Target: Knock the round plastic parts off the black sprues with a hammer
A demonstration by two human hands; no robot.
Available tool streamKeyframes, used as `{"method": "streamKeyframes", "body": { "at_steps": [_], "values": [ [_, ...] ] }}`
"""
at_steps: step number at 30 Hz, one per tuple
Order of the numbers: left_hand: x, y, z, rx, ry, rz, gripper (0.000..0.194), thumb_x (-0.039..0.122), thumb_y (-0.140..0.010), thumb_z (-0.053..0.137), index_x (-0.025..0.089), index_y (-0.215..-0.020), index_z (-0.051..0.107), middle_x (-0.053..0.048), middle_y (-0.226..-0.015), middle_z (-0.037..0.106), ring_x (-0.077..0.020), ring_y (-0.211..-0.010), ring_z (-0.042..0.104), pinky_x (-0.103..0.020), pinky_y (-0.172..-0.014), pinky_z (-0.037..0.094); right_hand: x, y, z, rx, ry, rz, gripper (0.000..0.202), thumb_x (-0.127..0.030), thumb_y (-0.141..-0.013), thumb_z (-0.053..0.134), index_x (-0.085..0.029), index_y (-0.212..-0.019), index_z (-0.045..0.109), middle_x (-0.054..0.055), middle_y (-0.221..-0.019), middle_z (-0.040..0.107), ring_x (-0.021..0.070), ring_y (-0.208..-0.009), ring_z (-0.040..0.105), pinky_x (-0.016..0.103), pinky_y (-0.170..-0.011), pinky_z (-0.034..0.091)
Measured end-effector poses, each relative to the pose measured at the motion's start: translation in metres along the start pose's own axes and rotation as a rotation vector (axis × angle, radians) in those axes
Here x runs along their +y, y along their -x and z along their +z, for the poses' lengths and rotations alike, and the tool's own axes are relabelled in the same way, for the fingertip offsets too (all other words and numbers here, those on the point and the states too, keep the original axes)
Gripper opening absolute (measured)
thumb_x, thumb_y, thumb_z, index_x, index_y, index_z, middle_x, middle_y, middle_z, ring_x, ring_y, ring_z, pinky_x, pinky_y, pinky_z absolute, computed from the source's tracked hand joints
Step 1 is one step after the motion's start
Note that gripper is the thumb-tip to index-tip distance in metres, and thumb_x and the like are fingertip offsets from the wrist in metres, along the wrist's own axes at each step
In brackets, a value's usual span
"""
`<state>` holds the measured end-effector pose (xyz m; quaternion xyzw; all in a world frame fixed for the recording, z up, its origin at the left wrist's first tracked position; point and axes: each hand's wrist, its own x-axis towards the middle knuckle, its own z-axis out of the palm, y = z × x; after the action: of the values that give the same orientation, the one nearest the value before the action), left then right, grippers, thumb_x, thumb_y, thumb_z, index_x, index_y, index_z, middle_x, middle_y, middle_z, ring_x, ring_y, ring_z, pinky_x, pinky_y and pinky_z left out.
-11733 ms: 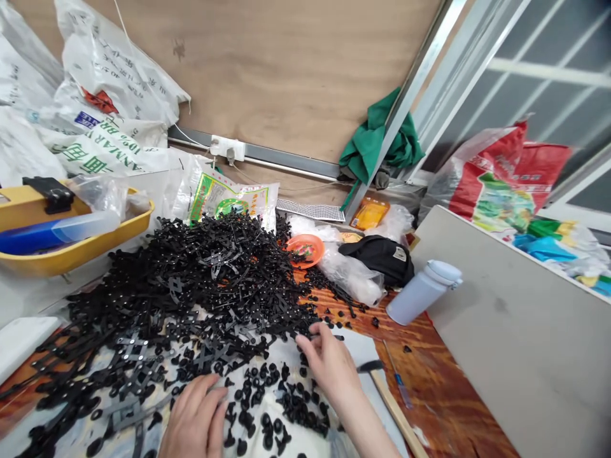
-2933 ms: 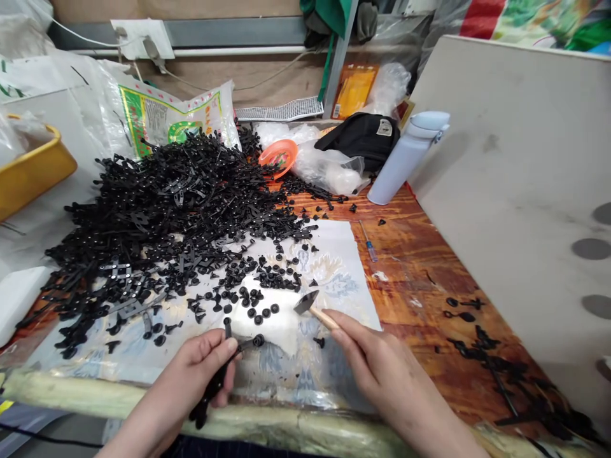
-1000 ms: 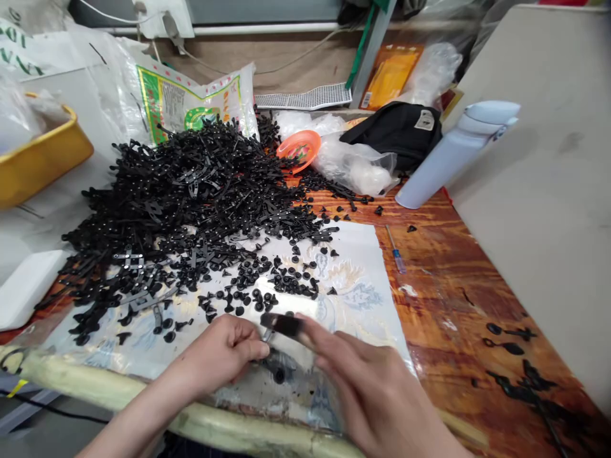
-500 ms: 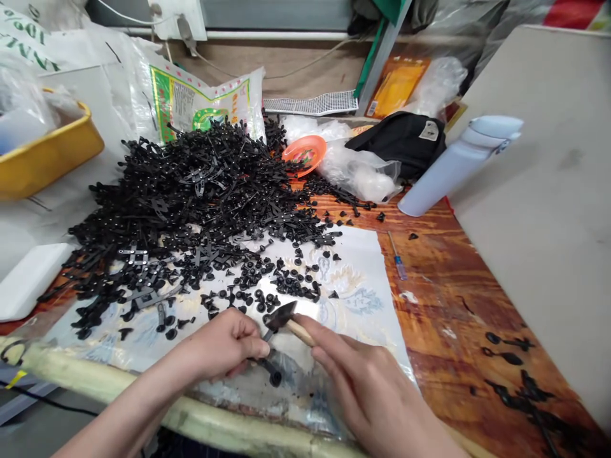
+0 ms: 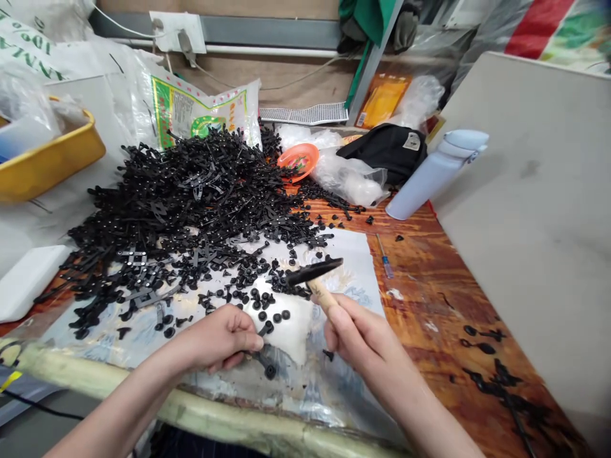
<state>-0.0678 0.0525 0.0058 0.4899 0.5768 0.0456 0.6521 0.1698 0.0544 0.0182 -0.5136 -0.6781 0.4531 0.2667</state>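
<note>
A: What's on the R?
B: Blue btl [image 5: 432, 178] by grey board [image 5: 525, 210], screwdriver [image 5: 386, 259] on wood [image 5: 413, 292] nr it.
A: And L?
B: Yellow bin [image 5: 52, 170] w/ clear plastic [image 5: 26, 95] in it.
A: Bk?
B: Orange dish [image 5: 289, 156] beside plastic bag [image 5: 351, 176], socket [image 5: 174, 33] on rail [image 5: 272, 33].

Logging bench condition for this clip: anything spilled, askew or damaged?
Mostly strays: a few small black pieces lie on the bare wood by the bottle, off the pale sheet and apart from the main heap. The orange dish looks tilted, not flat. No clear damage visible.
</note>
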Motion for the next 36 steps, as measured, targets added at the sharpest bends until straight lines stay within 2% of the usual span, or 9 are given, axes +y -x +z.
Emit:
{"method": "streamKeyframes", "body": {
  "at_steps": [5,9,13,15,17,20,22,24,36],
  "values": [
    [0.01,0.015,0.006,-0.124,-0.021,0.082,0.023,0.03,-0.075,0.055,0.021,-0.055,0.05,0.008,-0.037,0.044,-0.0064,-0.029,0.027,-0.02,-0.033,0.019,-0.004,-0.011,0.021,-0.085,-0.085,0.092,0.022,-0.036,-0.078,0.063,-0.015,-0.084,0.065,-0.003,-0.067,0.051,0.0119,-0.062,0.045,0.024,-0.058,0.037],
    [0.018,0.034,0.015,-0.104,-0.186,0.187,0.025,0.028,-0.074,0.061,0.02,-0.052,0.053,0.007,-0.042,0.045,-0.0087,-0.039,0.035,-0.022,-0.042,0.026,-0.01,-0.008,0.033,-0.405,-0.36,0.158,0.02,-0.034,-0.072,0.07,-0.015,-0.079,0.065,-0.005,-0.062,0.051,0.0083,-0.056,0.041,0.02,-0.052,0.034],
    [0.014,0.054,0.026,0.467,-0.458,0.447,0.018,0.036,-0.065,0.075,0.023,-0.075,0.067,0.001,-0.072,0.066,-0.0215,-0.076,0.059,-0.03,-0.07,0.042,-0.017,0.003,0.025,-0.468,-0.465,0.309,0.023,-0.037,-0.07,0.071,-0.015,-0.073,0.063,-0.008,-0.05,0.043,0.0043,-0.04,0.03,0.018,-0.038,0.025],
    [0.007,0.059,0.037,0.908,-0.296,0.51,0.048,0.04,-0.064,0.077,0.027,-0.107,0.062,-0.005,-0.108,0.066,-0.0283,-0.105,0.055,-0.039,-0.092,0.038,-0.02,0.01,0.021,-0.314,-0.517,0.391,0.029,-0.042,-0.069,0.073,-0.017,-0.078,0.062,-0.01,-0.048,0.039,0.0025,-0.036,0.023,0.017,-0.035,0.022],
    [-0.002,0.058,0.052,1.116,0.074,0.436,0.059,0.043,-0.068,0.073,0.028,-0.12,0.05,-0.008,-0.121,0.061,-0.0281,-0.111,0.053,-0.042,-0.096,0.036,-0.02,0.018,0.021,-0.164,-0.595,0.431,0.036,-0.046,-0.066,0.076,-0.017,-0.082,0.06,-0.011,-0.05,0.037,0.0011,-0.037,0.019,0.016,-0.035,0.02],
    [-0.01,0.048,0.075,0.672,0.666,0.32,0.047,0.045,-0.072,0.07,0.023,-0.11,0.054,-0.008,-0.096,0.069,-0.025,-0.09,0.063,-0.039,-0.083,0.045,-0.016,0.027,0.028,-0.043,-0.651,0.435,0.044,-0.051,-0.063,0.078,-0.017,-0.083,0.059,-0.011,-0.049,0.037,0.0004,-0.037,0.019,0.015,-0.035,0.017],
    [-0.01,0.04,0.085,0.351,0.838,0.347,0.041,0.045,-0.072,0.07,0.02,-0.102,0.059,-0.006,-0.077,0.07,-0.0214,-0.073,0.064,-0.034,-0.072,0.047,-0.012,0.031,0.033,-0.025,-0.627,0.419,0.045,-0.052,-0.062,0.078,-0.016,-0.082,0.059,-0.01,-0.049,0.041,0.0005,-0.037,0.021,0.016,-0.035,0.014],
    [-0.008,0.036,0.086,0.222,0.854,0.37,0.033,0.042,-0.072,0.071,0.017,-0.092,0.063,-0.003,-0.067,0.067,-0.0145,-0.056,0.059,-0.027,-0.06,0.043,-0.008,0.033,0.035,-0.021,-0.602,0.409,0.044,-0.053,-0.064,0.077,-0.016,-0.082,0.06,-0.009,-0.05,0.043,0.0009,-0.037,0.022,0.017,-0.035,0.013],
    [0.0,0.024,0.078,0.526,0.711,0.186,0.03,0.045,-0.07,0.071,0.016,-0.069,0.064,0.002,-0.046,0.057,-0.004,-0.034,0.031,-0.017,-0.034,0.017,0.007,0.043,0.04,0.029,-0.615,0.336,0.042,-0.047,-0.06,0.08,-0.017,-0.085,0.063,-0.002,-0.065,0.06,0.0095,-0.056,0.048,0.021,-0.055,0.04]
  ]
}}
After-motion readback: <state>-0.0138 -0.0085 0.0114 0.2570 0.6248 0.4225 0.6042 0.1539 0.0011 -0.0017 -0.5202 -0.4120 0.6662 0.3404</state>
